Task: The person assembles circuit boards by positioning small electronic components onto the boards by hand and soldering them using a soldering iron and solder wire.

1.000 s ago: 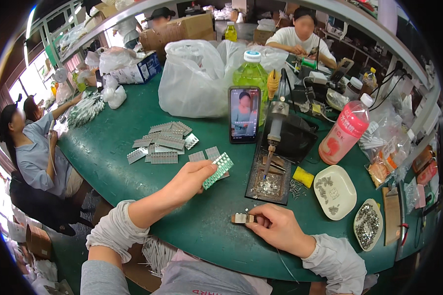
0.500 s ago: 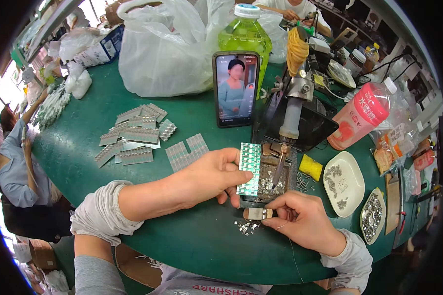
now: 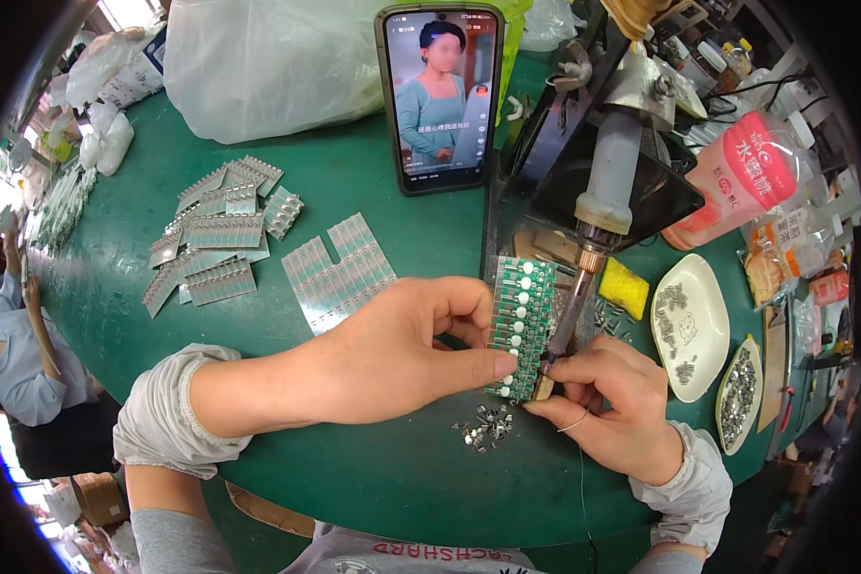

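My left hand [image 3: 421, 349] pinches a strip-shaped panel of small green circuit boards [image 3: 523, 325] between thumb and fingers, tilted upright with a row of white round pads showing. A fixed soldering iron [image 3: 576, 304] points down beside the panel, its tip close to the panel's lower right edge. My right hand [image 3: 614, 392] is closed on a small brown block [image 3: 543, 387], mostly hidden by the panel and fingers. A thin wire [image 3: 583, 478] crosses its thumb and hangs down. Just below the panel lies a little heap of shiny metal pieces [image 3: 488, 427].
Board panels [image 3: 222, 230] are piled at left, with pale panels [image 3: 340, 273] nearer. A phone [image 3: 442, 105] stands before a white plastic bag [image 3: 268, 72]. At right are a yellow sponge [image 3: 624, 289], a pink-labelled bottle [image 3: 737, 177], and two dishes of small parts, one cream [image 3: 708, 359].
The panel has turned its white-dotted face toward me and come down beside the iron. My right hand has moved up and right with the block to the panel's lower end. The view has shifted closer.
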`<state>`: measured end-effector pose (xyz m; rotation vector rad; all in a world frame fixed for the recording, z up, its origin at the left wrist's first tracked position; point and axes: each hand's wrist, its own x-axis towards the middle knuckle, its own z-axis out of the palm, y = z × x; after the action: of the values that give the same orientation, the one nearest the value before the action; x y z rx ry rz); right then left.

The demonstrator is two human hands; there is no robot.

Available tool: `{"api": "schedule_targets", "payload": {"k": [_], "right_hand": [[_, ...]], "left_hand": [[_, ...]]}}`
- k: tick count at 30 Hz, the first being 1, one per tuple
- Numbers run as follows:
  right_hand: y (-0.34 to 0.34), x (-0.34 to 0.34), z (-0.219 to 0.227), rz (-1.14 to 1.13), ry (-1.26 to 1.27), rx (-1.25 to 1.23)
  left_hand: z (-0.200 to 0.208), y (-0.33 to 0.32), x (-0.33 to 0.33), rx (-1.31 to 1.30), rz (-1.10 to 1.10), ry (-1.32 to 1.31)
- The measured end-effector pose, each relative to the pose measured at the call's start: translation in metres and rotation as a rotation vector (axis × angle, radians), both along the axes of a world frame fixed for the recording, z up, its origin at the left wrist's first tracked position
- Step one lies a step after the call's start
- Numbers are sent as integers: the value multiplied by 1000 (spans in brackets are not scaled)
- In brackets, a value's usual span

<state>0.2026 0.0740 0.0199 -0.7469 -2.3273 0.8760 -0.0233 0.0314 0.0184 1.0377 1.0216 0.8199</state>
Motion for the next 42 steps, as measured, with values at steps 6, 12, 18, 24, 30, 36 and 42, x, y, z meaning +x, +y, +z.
{"api": "schedule_targets", "payload": {"k": [6, 12, 18, 24, 30, 36, 42], "right_hand": [[-2, 0, 2, 13, -1, 9], [-3, -1, 2, 28, -3, 31], [-1, -1, 0, 53, 31, 81], [0, -2, -3, 72, 61, 100], [2, -2, -9, 89, 93, 124], [6, -4, -16, 125, 109, 148], [3, -1, -14, 122, 92, 79]], "left_hand": [[-4, -3, 5, -51, -13, -91], [-1, -3, 4, -84, -61, -54], [3, -4, 6, -153, -32, -14], [2, -7, 7, -108, -11, -64], [0, -8, 7, -94, -14, -20], [-7, -10, 9, -58, 68, -79], [5, -5, 8, -148, 1, -56]]}}
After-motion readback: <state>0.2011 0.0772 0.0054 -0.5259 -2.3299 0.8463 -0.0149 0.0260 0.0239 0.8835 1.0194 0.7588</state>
